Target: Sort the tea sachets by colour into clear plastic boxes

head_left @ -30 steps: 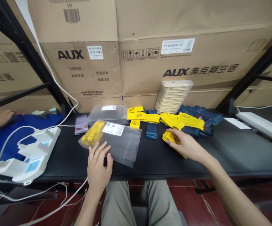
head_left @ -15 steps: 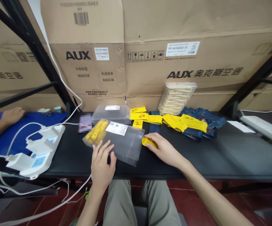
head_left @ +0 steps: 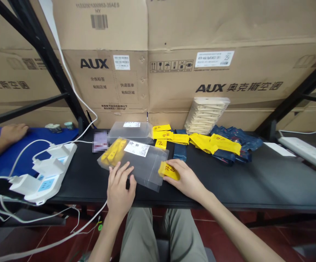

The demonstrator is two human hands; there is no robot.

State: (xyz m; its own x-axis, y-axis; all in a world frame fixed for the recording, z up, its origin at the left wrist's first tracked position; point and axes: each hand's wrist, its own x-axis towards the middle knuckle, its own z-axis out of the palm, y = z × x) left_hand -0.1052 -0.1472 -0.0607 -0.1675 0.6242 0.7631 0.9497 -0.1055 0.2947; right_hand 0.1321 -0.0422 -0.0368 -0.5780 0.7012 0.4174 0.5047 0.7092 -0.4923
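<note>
A clear plastic box point(head_left: 147, 171) with a white label lies tilted on the black table, several yellow packets point(head_left: 114, 151) inside its left end. My left hand point(head_left: 121, 183) rests with spread fingers along the box's near edge. Between the thumb and fingers of my right hand point(head_left: 185, 178) is a yellow packet point(head_left: 170, 171) with dark characters, held at the box's right end. Behind lies a second clear box point(head_left: 130, 134). Further yellow packets point(head_left: 201, 142) lie in a row to its right, partly over dark blue packets point(head_left: 234, 140).
An upright clear pack of cream packets point(head_left: 207, 114) leans against the cardboard point(head_left: 171, 83). White power strips point(head_left: 48, 178) with cables stand at left and right. Another person's hand point(head_left: 16, 133) rests on a blue mat at far left. Black shelf posts flank the table.
My right hand has turned and brought the yellow packet slightly left, up to the box's right end. My left hand stays on the box. The view has shifted slightly.
</note>
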